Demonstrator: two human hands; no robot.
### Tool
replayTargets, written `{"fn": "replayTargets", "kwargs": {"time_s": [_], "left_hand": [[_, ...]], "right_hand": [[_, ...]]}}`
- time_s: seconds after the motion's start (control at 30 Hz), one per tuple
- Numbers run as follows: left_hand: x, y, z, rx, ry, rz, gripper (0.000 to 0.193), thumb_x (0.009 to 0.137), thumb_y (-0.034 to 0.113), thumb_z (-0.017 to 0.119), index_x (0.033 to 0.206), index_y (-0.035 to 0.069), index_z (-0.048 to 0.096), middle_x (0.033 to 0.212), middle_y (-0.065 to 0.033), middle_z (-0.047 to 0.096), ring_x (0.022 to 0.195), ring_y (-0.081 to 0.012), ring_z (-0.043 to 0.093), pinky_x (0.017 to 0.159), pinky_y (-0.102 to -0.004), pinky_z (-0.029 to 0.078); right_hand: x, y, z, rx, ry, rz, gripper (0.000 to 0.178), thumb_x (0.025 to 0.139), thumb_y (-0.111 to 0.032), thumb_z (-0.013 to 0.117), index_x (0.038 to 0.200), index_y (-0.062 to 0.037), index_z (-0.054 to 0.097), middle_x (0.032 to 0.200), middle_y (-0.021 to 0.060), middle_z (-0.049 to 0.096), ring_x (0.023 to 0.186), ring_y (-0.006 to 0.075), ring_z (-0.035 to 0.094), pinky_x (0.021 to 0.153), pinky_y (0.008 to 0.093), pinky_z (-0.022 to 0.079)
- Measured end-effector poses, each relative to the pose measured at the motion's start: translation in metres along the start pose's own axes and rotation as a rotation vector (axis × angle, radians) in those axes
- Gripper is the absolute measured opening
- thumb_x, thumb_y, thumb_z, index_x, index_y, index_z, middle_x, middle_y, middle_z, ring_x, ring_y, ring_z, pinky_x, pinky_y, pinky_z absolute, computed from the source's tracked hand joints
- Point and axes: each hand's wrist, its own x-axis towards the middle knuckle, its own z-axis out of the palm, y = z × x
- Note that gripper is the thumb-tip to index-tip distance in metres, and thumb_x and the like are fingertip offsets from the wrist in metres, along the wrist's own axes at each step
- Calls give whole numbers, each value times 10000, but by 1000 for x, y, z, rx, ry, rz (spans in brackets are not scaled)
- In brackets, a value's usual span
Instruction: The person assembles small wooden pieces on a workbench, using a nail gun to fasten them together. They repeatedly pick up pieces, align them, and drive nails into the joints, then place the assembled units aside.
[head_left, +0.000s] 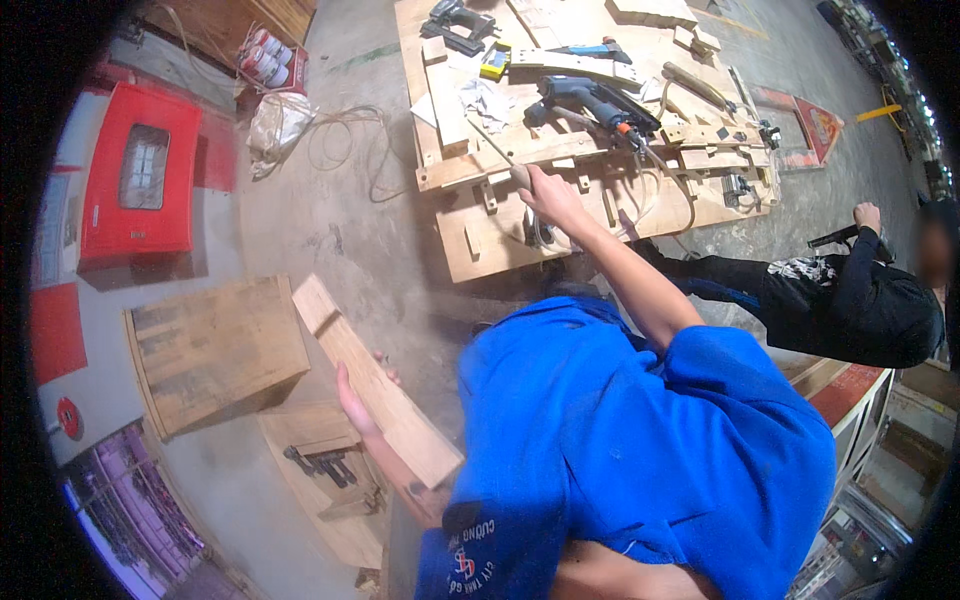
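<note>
My left hand [355, 400] is closed around the edge of a long, flat wooden board [385, 390], held tilted over the floor beside my body. A dark notch or mark crosses the board near its far end. My right hand [552, 197] reaches to the near side of the workbench [460, 262]. It is closed around the rounded handle of a slim rod-like tool [497, 143], whose thin shaft points far and left over the bench; its exact kind is unclear. Beyond that hand, a blue-grey nail gun [590, 100] lies on the bench.
Another nail gun [458, 25], a yellow box [496, 60] and wood strips [447, 105] lie on the bench. Hoses [350, 135] run over the floor. A wooden box [220, 350] and red cabinet [140, 175] stand left. A person in black [850, 300] holds a dark tool at right.
</note>
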Motion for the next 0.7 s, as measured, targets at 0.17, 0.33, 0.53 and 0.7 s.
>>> {"fn": "replayTargets", "kwargs": {"time_s": [0.17, 0.33, 0.53, 0.7], "left_hand": [[-7, -19, 6, 81, 25, 12, 482, 1069, 497, 389, 1314, 95, 494, 1103, -126, 615, 697, -274, 609, 580, -387, 551], [-9, -18, 32, 65, 43, -26, 497, 1069, 512, 374, 1337, 110, 487, 1101, -131, 609, 691, -278, 605, 566, -382, 545], [1, 1, 63, 151, 16, 6, 508, 1070, 522, 378, 1340, 105, 485, 1094, -138, 611, 683, -274, 584, 577, -375, 531], [6, -2, 92, 326, 72, 34, 521, 1067, 532, 399, 1331, 95, 497, 1091, -148, 609, 691, -279, 581, 598, -376, 524]], "right_hand": [[-5, 15, -7, -12, -52, -20, 476, 966, -370, 637, 1255, -9, 527, 994, 306, 715, 963, 502, 693, 851, 581, 556], [-4, 19, -25, -61, -165, 203, 519, 955, -329, 640, 1365, -35, 519, 1039, 319, 710, 1001, 500, 686, 893, 569, 552], [32, 28, -50, 110, 57, 190, 722, 894, -285, 624, 1546, -86, 390, 1257, 371, 605, 1139, 488, 646, 976, 535, 538], [92, 19, -39, 163, 44, 163, 668, 883, -38, 615, 1503, -104, 375, 1332, 330, 457, 1142, 526, 590, 953, 566, 539]]}}
